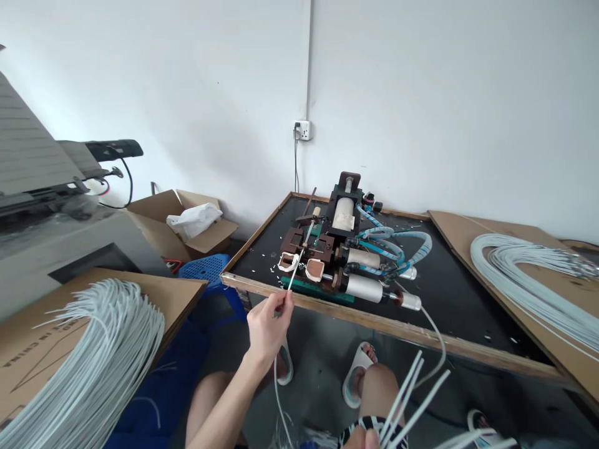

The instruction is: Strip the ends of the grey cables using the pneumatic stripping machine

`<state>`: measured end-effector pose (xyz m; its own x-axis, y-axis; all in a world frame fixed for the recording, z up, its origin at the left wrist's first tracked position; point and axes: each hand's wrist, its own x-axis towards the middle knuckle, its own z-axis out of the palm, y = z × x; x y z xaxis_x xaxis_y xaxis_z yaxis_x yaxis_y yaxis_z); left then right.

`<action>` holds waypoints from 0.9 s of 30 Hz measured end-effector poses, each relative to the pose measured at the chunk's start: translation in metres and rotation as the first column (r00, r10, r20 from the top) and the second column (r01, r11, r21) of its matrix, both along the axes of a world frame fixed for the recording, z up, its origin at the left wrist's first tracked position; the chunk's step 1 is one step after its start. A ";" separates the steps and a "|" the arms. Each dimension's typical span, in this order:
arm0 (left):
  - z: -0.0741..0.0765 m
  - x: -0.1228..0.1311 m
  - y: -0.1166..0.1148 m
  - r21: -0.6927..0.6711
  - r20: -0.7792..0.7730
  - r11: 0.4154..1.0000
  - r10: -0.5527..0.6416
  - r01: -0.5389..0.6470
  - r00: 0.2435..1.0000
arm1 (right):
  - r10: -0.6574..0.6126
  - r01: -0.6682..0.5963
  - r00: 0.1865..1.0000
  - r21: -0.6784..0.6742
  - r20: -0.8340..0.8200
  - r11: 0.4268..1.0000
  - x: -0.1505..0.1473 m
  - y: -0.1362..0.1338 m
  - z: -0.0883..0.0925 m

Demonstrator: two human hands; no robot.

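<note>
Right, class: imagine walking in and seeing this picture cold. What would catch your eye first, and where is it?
The machine with blue hoses stands out first, in the middle on a black board. Just in front of it, the left hand holds a white cable up to the machine, while the right hand holds a bundle of cables at the bottom edge. Big loops of white cable lie on cardboard at the right.

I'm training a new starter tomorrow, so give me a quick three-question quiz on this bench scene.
1. Which hand grips the bunch of white cables, left or right?
2. True or false: white scraps are scattered on the black board.
3. Fill in the word: the socket is mounted on the ____.

Key: 1 right hand; 2 true; 3 wall.
</note>
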<state>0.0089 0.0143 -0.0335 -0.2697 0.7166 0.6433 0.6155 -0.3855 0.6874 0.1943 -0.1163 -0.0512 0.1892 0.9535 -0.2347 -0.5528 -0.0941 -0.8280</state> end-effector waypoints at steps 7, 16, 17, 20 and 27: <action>0.003 0.004 -0.003 0.001 -0.068 0.999 0.033 -0.033 0.997 | 0.013 -0.013 0.998 -0.003 0.068 1.000 0.023 0.024 -0.014; 0.006 0.004 -0.005 -0.068 0.018 0.997 -0.017 0.019 1.000 | 0.028 -0.028 0.997 -0.004 0.069 1.000 0.037 0.026 -0.029; 0.007 0.003 -0.004 -0.089 0.038 0.995 -0.034 0.037 0.999 | 0.030 -0.030 0.997 -0.005 0.068 1.000 0.039 0.026 -0.031; 0.011 0.001 0.000 -0.170 0.111 0.974 -0.130 0.147 0.985 | 0.046 -0.045 0.997 -0.012 0.067 0.999 0.043 0.027 -0.036; 0.020 0.001 -0.011 -0.217 0.335 0.924 -0.232 0.314 0.913 | 0.094 -0.091 0.993 -0.043 0.071 0.995 0.057 0.043 -0.052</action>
<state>0.0099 0.0029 -0.0131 -0.1879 0.9202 0.3435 0.2624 -0.2900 0.9203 0.2510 -0.0728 -0.1033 0.1188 0.9579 -0.2614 -0.4785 -0.1754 -0.8604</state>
